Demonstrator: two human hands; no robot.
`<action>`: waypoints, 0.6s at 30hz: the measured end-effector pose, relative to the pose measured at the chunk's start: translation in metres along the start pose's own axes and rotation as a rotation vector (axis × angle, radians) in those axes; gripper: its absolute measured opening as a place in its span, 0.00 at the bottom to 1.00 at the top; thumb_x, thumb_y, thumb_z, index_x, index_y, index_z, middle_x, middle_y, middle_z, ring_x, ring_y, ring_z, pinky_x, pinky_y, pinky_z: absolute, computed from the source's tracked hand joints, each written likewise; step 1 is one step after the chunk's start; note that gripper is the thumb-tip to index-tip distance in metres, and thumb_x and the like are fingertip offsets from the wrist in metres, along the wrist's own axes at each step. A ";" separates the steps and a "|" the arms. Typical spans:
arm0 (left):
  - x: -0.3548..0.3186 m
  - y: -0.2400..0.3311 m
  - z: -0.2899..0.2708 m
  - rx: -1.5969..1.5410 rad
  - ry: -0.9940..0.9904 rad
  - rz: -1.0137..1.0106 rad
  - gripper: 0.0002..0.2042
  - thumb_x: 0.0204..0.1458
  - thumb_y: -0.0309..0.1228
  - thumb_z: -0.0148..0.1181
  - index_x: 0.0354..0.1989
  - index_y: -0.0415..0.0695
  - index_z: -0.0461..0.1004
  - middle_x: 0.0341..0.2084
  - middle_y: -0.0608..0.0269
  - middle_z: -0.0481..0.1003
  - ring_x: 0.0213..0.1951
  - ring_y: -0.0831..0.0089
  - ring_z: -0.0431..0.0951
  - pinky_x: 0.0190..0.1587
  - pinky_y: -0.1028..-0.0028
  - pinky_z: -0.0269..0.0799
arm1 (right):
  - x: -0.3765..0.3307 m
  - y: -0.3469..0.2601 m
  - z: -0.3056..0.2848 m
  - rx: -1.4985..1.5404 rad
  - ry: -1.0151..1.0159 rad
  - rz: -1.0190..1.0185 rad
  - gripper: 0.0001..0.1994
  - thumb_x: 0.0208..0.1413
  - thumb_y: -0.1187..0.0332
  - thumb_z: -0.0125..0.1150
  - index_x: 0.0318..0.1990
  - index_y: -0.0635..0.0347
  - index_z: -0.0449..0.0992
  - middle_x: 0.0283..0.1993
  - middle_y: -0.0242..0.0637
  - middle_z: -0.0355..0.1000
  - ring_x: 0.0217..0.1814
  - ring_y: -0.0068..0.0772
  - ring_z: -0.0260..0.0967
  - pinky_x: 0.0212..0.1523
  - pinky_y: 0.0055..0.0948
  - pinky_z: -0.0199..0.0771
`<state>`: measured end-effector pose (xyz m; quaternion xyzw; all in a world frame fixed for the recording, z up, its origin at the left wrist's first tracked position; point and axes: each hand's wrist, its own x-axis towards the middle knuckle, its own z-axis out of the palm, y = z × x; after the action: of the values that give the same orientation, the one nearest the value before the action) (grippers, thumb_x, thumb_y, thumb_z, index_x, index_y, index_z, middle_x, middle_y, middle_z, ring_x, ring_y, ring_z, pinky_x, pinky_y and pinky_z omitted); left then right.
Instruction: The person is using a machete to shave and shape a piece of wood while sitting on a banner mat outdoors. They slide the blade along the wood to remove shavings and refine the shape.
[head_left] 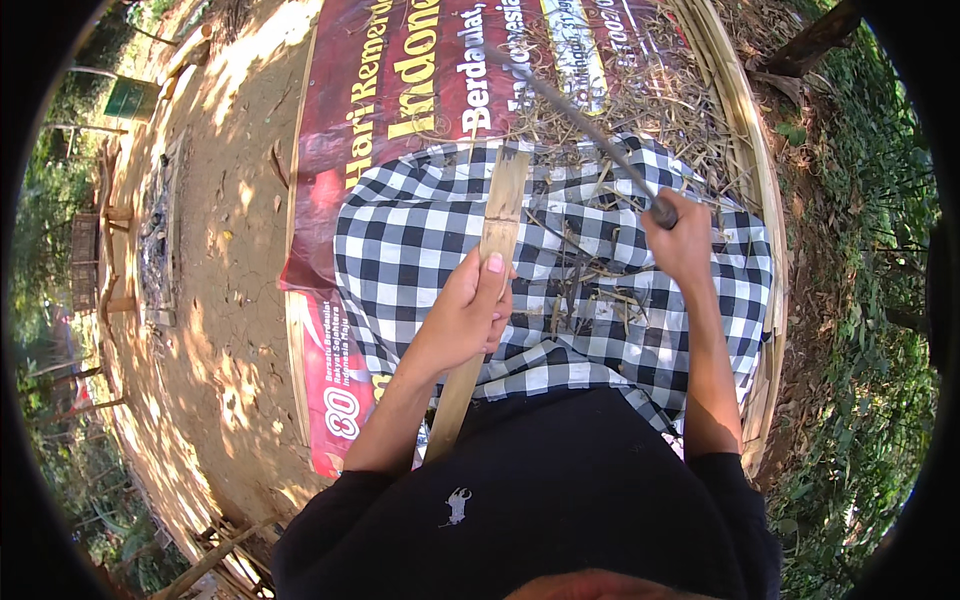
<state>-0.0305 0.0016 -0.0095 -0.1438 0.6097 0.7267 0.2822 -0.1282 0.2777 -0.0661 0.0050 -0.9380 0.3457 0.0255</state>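
Observation:
My left hand (468,308) is closed round the middle of a flat bamboo strip (506,190), thumb on its upper face. The strip slants from my body up and away, its far end over the checkered cloth. My right hand (682,242) grips the handle of a long dark knife (580,117). Its blade points away and to the left, above the strip's far end and apart from it. The black-and-white checkered cloth (400,250) lies over my legs, with thin bamboo shavings (625,300) scattered on it.
A red printed banner (335,110) covers the slatted bamboo platform (745,110) under me, with more shavings piled at far right. Bare earth (225,300) lies left, with a bed of ash (158,235). Green plants (855,420) grow along the right.

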 end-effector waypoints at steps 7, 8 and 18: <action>0.001 0.008 -0.002 0.053 -0.055 0.026 0.18 0.71 0.48 0.37 0.45 0.45 0.61 0.18 0.72 0.56 0.14 0.87 0.52 0.15 0.81 0.51 | -0.034 -0.023 0.031 0.027 -0.075 -0.340 0.08 0.39 0.69 0.65 0.21 0.60 0.71 0.17 0.46 0.68 0.23 0.55 0.70 0.26 0.47 0.66; -0.002 0.010 -0.002 0.047 -0.065 0.025 0.18 0.71 0.48 0.36 0.45 0.45 0.61 0.18 0.72 0.56 0.14 0.86 0.52 0.15 0.81 0.51 | -0.034 -0.023 0.030 0.043 -0.091 -0.330 0.08 0.40 0.69 0.65 0.20 0.60 0.70 0.16 0.47 0.67 0.24 0.56 0.70 0.26 0.47 0.66; -0.003 0.009 0.002 0.074 -0.055 0.068 0.18 0.71 0.48 0.37 0.45 0.44 0.61 0.18 0.71 0.56 0.14 0.86 0.53 0.15 0.81 0.51 | -0.037 -0.020 0.023 0.009 -0.052 -0.394 0.09 0.36 0.67 0.66 0.22 0.59 0.72 0.17 0.42 0.69 0.21 0.53 0.69 0.26 0.44 0.68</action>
<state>-0.0331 0.0025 -0.0004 -0.0923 0.6327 0.7164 0.2790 -0.0920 0.2471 -0.0729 0.1977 -0.9176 0.3381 0.0683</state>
